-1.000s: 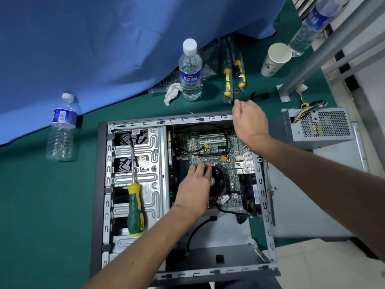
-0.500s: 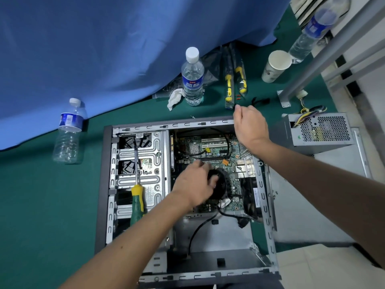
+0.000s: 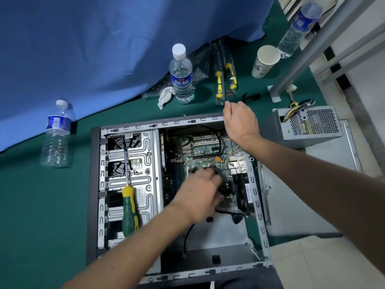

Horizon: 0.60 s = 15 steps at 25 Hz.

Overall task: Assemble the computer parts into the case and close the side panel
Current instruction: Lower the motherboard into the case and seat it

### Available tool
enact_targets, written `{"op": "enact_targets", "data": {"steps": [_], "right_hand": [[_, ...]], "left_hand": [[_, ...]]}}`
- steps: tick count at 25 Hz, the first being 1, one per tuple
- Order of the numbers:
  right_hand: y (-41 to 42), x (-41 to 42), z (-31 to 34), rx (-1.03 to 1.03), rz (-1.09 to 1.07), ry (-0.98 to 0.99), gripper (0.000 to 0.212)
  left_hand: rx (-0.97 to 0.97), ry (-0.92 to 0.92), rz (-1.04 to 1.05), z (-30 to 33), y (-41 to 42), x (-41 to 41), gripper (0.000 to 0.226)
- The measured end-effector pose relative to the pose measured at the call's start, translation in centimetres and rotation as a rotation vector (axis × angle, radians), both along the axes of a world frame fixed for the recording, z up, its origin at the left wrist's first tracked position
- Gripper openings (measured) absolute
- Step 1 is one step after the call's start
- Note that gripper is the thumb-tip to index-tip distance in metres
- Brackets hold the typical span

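The open computer case (image 3: 94, 184) lies flat on the green mat. Inside it sits the green motherboard (image 3: 205, 146). My left hand (image 3: 199, 191), blurred, is curled over the black CPU cooler fan (image 3: 216, 171) in the middle of the board and hides most of it. My right hand (image 3: 239, 119) grips the far right corner of the case's rim. A grey power supply (image 3: 308, 127) with coloured wires stands outside the case on the right, on the detached side panel (image 3: 312, 205). A green and yellow screwdriver (image 3: 129, 207) rests on the drive cage (image 3: 145, 155).
Water bottles stand at the left (image 3: 55, 134), behind the case (image 3: 181, 75) and at the far right (image 3: 298, 28). A paper cup (image 3: 264, 61), packaged yellow tools (image 3: 225, 78) and a crumpled tissue (image 3: 165, 95) lie behind the case. A blue cloth (image 3: 104, 49) hangs at the back. A metal post (image 3: 295, 65) rises on the right.
My left hand has curled further over the cooler fan and shifted a little toward me. My right hand has stayed on the case's corner.
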State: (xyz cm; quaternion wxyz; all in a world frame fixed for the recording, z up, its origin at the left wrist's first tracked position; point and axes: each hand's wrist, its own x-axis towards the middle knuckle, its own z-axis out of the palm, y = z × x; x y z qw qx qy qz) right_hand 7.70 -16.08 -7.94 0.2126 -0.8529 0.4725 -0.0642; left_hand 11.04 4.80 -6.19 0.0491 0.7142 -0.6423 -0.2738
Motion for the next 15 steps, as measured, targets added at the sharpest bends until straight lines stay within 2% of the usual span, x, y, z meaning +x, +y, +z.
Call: {"op": "enact_targets", "data": {"steps": [2,5,10,13,15], "right_hand": [[0.0,0.0,0.0,-0.001,-0.005,0.000,0.050],[0.0,0.0,-0.2,-0.009,-0.005,-0.006,0.051],[-0.3,0.1,-0.6,-0.018,-0.011,-0.013,0.052],[-0.3,0.0,-0.8,-0.021,-0.024,-0.018,0.054],[-0.3,0.1,-0.4,0.010,-0.021,-0.005,0.054]], "left_hand": [[0.015,-0.082,-0.290,-0.5,1.4,-3.0,0.037],[0.047,-0.259,-0.444,-1.9,2.4,-4.2,0.054],[0.104,-0.326,-0.274,-2.4,4.4,-2.8,0.057],[0.056,-0.264,-0.012,-1.0,4.7,-2.4,0.031],[-0.023,-0.237,0.152,0.0,4.9,-1.8,0.024]]}}
